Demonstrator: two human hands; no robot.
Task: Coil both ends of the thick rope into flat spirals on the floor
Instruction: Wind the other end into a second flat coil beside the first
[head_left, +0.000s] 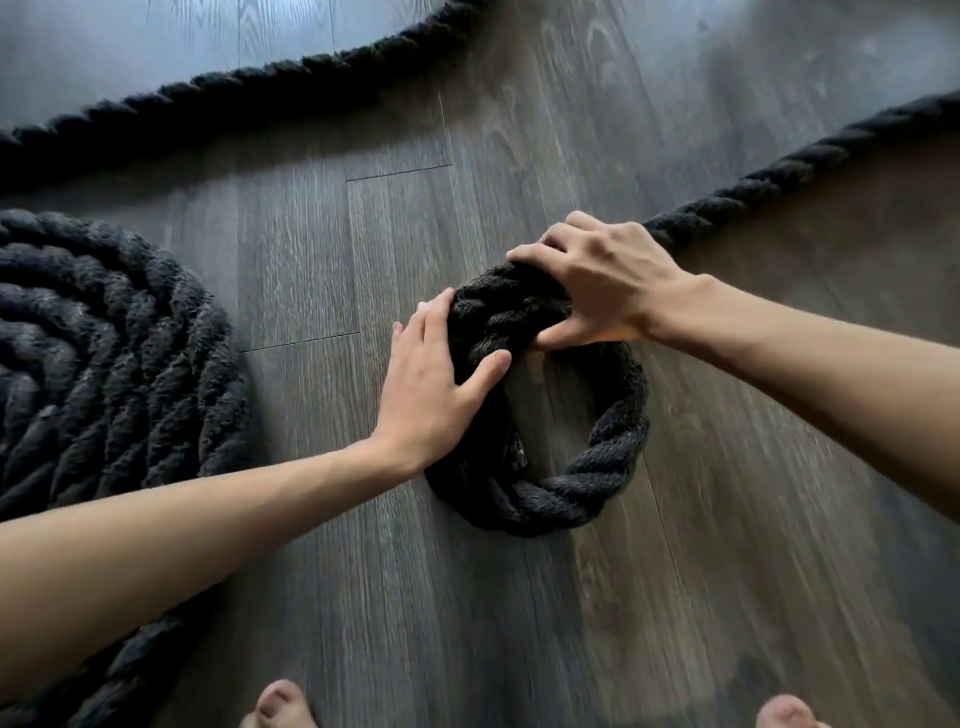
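Observation:
A thick black twisted rope lies on the dark wood floor. At the left, one end is wound into a large flat spiral (98, 374) of several turns. In the middle, the other end forms a small single loop (597, 467) with bare floor in its centre. My left hand (436, 389) presses flat on the loop's left side, fingers spread over the rope. My right hand (602, 286) grips the rope at the top of the loop, where it crosses itself. From there the rope's free run (810, 166) leads up to the right edge.
Another stretch of the rope (249, 88) curves across the top left of the floor, from the left edge toward the top middle. Two bare toes (280, 701) show at the bottom edge. Bare floorboards (727, 571) lie at the right and bottom.

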